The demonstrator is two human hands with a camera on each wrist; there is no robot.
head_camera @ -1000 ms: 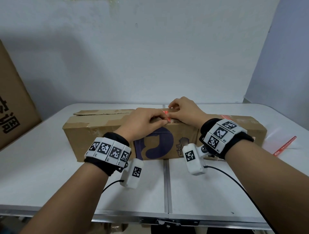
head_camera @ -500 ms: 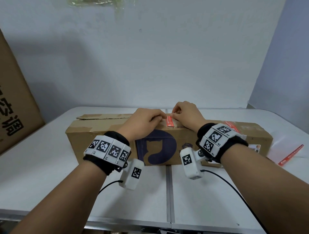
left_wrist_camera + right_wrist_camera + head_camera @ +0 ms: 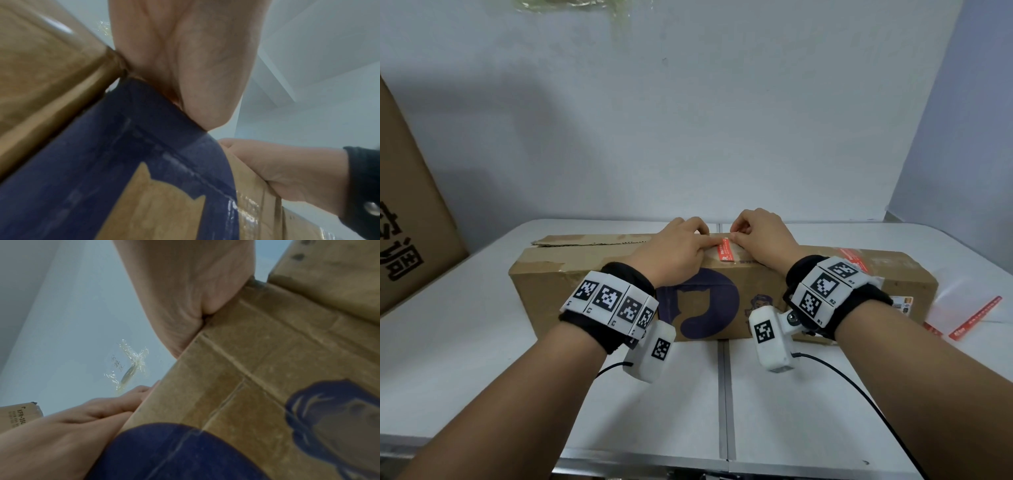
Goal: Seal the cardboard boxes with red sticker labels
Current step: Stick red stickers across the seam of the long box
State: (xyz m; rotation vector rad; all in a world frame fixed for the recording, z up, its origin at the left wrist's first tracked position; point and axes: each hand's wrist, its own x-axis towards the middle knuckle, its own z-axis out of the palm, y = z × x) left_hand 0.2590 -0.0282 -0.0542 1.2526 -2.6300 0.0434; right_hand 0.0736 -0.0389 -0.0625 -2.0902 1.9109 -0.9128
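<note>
A long cardboard box [image 3: 571, 277] with a purple cat logo lies across the white table [image 3: 482, 370]. A red sticker [image 3: 724, 253] lies over its top near the front edge, at the middle. My left hand [image 3: 709, 241] rests on the box top, and its forefinger presses the sticker's left side. From the right, my right hand [image 3: 734, 236] pinches the sticker's far end with curled fingers. Both wrist views show only the palms [image 3: 185, 56] [image 3: 195, 288] against the box edge [image 3: 51, 65] [image 3: 267, 353]; the sticker is hidden there. A second red sticker [image 3: 854, 257] sits on the box's right part.
A clear backing sheet with red strips [image 3: 976, 313] lies on the table to the right of the box. A large brown carton [image 3: 407, 222] leans at the far left. Behind the table stands a pale wall. Cables run from both wrist cameras toward the table's near edge.
The sticker, held up between both hands before, now lies down on the box top. Both hands have shifted slightly toward the box's far side, and the view has tilted up.
</note>
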